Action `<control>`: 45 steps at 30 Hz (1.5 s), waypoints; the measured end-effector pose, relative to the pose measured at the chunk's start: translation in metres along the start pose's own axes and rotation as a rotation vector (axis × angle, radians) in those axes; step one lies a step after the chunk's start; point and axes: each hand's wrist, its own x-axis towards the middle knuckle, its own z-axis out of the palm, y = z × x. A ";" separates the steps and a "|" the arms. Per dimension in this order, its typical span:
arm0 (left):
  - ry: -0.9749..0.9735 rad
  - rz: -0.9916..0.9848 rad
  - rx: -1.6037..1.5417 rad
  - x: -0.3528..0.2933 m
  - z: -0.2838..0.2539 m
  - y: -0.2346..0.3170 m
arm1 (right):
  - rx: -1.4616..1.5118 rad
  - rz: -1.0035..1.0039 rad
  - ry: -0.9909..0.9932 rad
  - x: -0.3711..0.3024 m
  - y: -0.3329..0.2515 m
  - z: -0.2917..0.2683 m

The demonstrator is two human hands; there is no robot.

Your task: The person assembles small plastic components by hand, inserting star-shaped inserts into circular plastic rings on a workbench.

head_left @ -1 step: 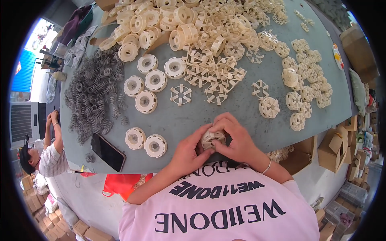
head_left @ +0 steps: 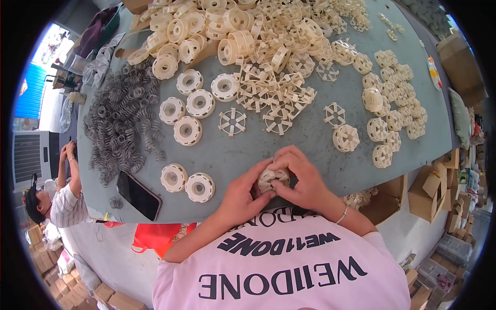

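A flat grey-green counter [head_left: 227, 155] fills the middle of the frame. Along its top edge spreads a large heap of cream plastic rings [head_left: 232, 41]; at the left of the frame lies a dark pile of coiled grey metal springs [head_left: 124, 119]. The left hand [head_left: 238, 195] and right hand [head_left: 306, 178] meet at lower centre, at the counter's near edge, with a cream round slotted plastic piece [head_left: 268, 178] between them. Both touch it, so neither is nearer; being round and partly covered, it shows no clear long axis. The grip is closed about it from both sides: the left hand cups its left and lower side, while the right arches over, fingers curled, thumb against its face. Forearms converge from the lower edge.
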 end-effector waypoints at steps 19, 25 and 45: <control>-0.009 -0.092 -0.366 -0.003 0.004 -0.014 | 0.464 0.147 0.007 -0.002 0.009 0.010; 0.110 0.048 -0.197 -0.003 0.007 -0.011 | 0.505 0.184 0.026 -0.001 0.005 0.014; 0.049 0.060 -0.225 0.000 0.002 -0.001 | 0.533 0.175 -0.073 -0.003 0.010 0.004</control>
